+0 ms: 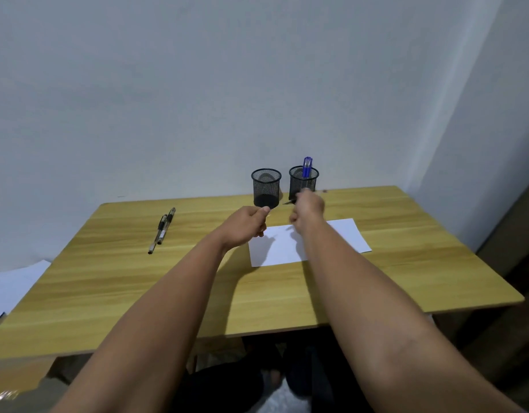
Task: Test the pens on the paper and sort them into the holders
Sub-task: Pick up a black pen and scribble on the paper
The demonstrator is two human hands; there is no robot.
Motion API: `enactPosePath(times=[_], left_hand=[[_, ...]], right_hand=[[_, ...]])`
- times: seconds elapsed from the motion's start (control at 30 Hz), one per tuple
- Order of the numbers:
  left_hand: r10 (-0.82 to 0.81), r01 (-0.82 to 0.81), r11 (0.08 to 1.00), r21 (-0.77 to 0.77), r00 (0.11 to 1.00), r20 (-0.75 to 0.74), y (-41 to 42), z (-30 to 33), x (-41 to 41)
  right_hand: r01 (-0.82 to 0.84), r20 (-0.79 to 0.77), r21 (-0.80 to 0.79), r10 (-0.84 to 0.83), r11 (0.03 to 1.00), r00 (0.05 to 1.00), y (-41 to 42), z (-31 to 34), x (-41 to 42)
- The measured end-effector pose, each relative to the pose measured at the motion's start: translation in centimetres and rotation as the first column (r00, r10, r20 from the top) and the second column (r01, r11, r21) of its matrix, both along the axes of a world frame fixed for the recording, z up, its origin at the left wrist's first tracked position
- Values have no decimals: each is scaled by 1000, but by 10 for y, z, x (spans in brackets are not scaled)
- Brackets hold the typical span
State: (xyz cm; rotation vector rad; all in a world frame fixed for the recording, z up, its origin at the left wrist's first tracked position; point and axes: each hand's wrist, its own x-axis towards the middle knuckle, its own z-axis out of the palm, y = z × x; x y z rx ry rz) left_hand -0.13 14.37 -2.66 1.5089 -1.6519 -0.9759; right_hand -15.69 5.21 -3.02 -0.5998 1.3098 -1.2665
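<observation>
Two black mesh holders stand at the table's far edge. The left holder looks empty; the right holder holds blue pens. A white paper lies in front of them. My right hand hovers above the paper's far edge, just before the right holder, shut on a dark pen whose end points left. My left hand is beside it, in front of the left holder, with fingers pinched together; I cannot see whether anything small is between them. Two black pens lie side by side at the table's left.
The wooden table stands against a pale wall. Another white sheet lies lower, off the table's left edge. A dark shape sits below the right edge of the table.
</observation>
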Motion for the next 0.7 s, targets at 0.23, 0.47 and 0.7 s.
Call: enactPosePath(times=[0.23, 0.47, 0.7], left_hand=[[322, -253, 946, -203, 665, 674, 5, -48, 74], [363, -277, 924, -263, 420, 832, -15, -75, 87], [296, 34, 902, -430, 676, 675, -22, -78, 63]], right_hand=[[18, -105, -108, -30, 994, 994, -24, 13, -62], [-155, -341, -277, 54, 948, 939, -24, -23, -62], [-280, -435, -311, 126, 908, 891, -21, -44, -48]])
